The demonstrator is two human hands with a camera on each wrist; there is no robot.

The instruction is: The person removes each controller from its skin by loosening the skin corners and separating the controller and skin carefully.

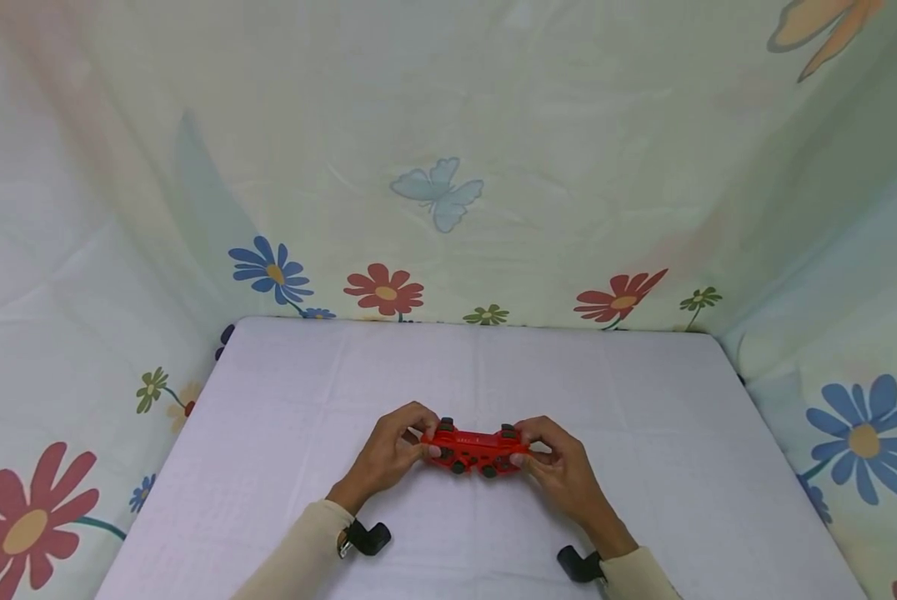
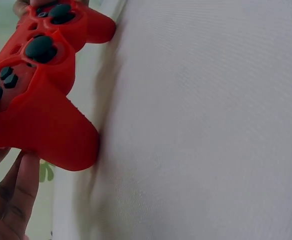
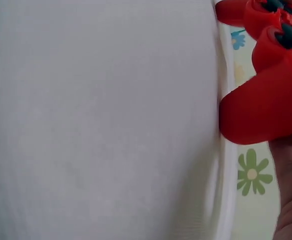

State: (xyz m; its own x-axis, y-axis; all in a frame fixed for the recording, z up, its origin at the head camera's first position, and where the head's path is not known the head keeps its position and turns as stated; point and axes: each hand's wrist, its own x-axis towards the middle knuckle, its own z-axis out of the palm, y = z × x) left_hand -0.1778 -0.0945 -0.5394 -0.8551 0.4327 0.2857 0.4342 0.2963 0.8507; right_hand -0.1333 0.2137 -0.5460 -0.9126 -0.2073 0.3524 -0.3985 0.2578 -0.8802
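Observation:
A red game controller (image 1: 478, 446) with dark thumbsticks and buttons is held between both hands, near the middle front of the white-covered table. My left hand (image 1: 390, 446) pinches its left end, thumb on the button face and fingers behind. At the other end my right hand (image 1: 561, 467) grips it the same way. In the left wrist view the controller (image 2: 50, 110) stands tilted up, its grip ends down at the cloth. The right wrist view shows one rounded red handle of the controller (image 3: 261, 107) close up, with fingers behind it.
The table (image 1: 283, 375) has a white cloth over it. Around its back and sides hangs a pale curtain (image 1: 568, 167) printed with flowers and butterflies. A black wrist camera (image 1: 369, 539) sits at the left cuff, another black camera (image 1: 579, 565) at the right.

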